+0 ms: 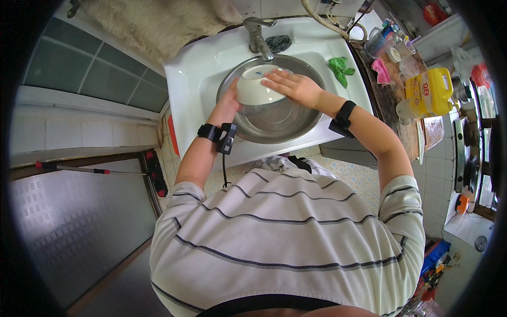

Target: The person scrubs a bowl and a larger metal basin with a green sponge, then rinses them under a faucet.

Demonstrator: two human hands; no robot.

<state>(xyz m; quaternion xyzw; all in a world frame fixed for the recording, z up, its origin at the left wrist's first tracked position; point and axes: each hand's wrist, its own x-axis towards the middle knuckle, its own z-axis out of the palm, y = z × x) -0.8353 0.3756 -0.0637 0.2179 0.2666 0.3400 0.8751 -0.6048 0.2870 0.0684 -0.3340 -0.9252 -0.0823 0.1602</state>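
Note:
A white ceramic bowl (253,92) is tilted over a stainless steel basin (273,134), its foot facing up. My left hand (230,97) grips the bowl at its left side, with part of the fingers hidden. Flat across the bowl's outer wall, near the foot, lies my right hand (295,88) with its fingers stretched out. The basin stands in a white sink (190,91), and clear liquid seems to be in it. Just beyond the bowl, a metal faucet (259,39) points down; whether water runs from it is hard to tell.
A steel wool scourer (279,43) lies beside the faucet, and a green cloth (340,71) on the sink's right side. The wooden counter (400,134) to the right carries a pink cloth (381,72), cups and a yellow jug (429,93). A broom (154,174) stands at left.

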